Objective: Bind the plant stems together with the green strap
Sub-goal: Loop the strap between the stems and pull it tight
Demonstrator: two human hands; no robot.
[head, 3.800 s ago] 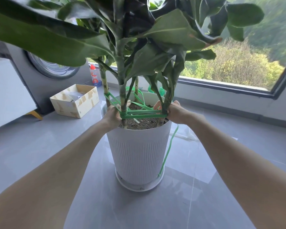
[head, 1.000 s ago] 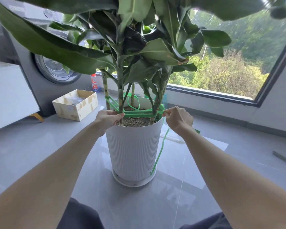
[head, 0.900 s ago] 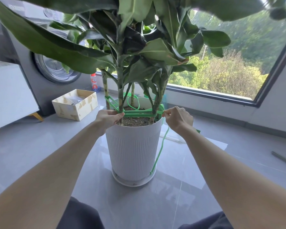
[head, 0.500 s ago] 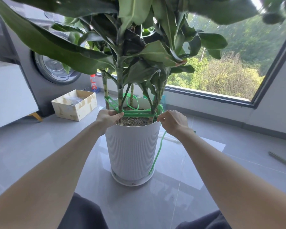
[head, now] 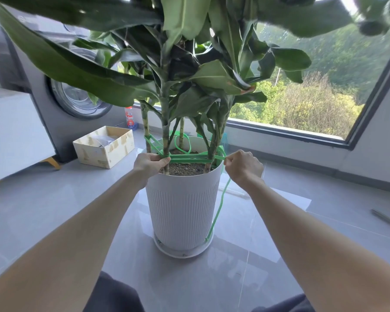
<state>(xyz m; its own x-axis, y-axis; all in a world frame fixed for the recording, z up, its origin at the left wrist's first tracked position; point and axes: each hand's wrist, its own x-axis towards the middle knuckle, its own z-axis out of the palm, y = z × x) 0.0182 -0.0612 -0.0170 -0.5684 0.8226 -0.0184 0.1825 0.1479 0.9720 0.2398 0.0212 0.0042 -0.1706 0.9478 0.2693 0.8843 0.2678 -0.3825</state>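
Note:
A white ribbed pot (head: 182, 206) on a saucer holds a large-leaved plant with several upright stems (head: 164, 131). A green strap (head: 190, 157) runs in bands around the stems just above the soil, and its loose end hangs down the pot's right side to the saucer. My left hand (head: 149, 164) grips the strap at the front left stem. At the pot's right rim, my right hand (head: 243, 167) pinches the strap and holds it taut. Further loops of strap lie behind the stems.
An open cardboard box (head: 104, 146) sits on the grey tiled floor to the left, before a washing machine (head: 77, 100). A small bottle (head: 129, 118) stands by the wall. A white cabinet (head: 14, 131) is far left; a large window (head: 302, 109) is behind.
My right hand has moved from the right stem out to the pot's right rim, drawing the strap taut. My left hand stays on the front left stem. The view has shifted slightly.

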